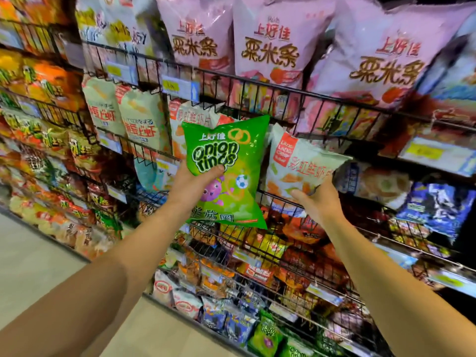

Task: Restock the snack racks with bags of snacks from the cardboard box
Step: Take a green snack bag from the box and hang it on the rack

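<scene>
My left hand [192, 182] grips a green onion rings bag [229, 161] by its left edge and holds it upright in front of the black wire rack [280, 197]. To its right, my right hand [316, 199] grips the lower edge of a pale white-and-orange prawn cracker bag [301, 161], tilted, at the same middle shelf. More bags of that pale kind [188, 117] stand behind the green bag. The cardboard box is out of view.
Big pink corn stick bags [268, 47] fill the shelf above. Lower wire shelves hold orange, red, blue and green snack bags [265, 338]. Yellow price tags [171, 85] hang on the rack fronts. A pale floor [33, 258] lies at the lower left.
</scene>
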Demonstrator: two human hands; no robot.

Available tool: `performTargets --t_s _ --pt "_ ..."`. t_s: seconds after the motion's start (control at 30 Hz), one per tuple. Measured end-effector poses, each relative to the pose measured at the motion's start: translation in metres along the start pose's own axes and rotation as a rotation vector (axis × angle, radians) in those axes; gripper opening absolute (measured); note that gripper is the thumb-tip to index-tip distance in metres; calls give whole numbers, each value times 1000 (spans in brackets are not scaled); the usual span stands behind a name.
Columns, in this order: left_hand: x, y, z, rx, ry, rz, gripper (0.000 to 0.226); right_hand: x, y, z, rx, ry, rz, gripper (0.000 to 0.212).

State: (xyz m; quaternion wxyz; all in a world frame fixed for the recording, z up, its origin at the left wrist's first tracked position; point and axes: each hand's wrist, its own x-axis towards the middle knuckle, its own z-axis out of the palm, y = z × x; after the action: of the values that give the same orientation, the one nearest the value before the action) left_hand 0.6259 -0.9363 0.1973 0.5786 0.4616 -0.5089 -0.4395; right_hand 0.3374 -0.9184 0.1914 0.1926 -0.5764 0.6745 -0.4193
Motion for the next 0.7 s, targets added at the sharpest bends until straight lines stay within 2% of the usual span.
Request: performTargets --t_s 0.1,0.23,0.33,0.43,0.53,0.6,0.7 --pt "4 -1 1 -25 -3 -13 48 -1 0 -5 3 -4 -29 75" --pt "5 -4 -1 -29 2 -14 56 -15 -13 -2 222 241 -121 71" --pt "1 -8 -1 -3 13 11 63 -14 -26 5 267 356 -166 74" --pt "-2 -7 1 26 23 12 68 -6 -32 13 205 340 -139 83" --pt "-1 -3 1 49 22 7 85 10 -36 12 72 304 -57 86" --pt "1 -3 0 63 9 10 78 20 -42 10 -35 263 -4 78" --pt "-2 -4 0 74 -17 46 64 30 -47 8 -155 209 44 47"
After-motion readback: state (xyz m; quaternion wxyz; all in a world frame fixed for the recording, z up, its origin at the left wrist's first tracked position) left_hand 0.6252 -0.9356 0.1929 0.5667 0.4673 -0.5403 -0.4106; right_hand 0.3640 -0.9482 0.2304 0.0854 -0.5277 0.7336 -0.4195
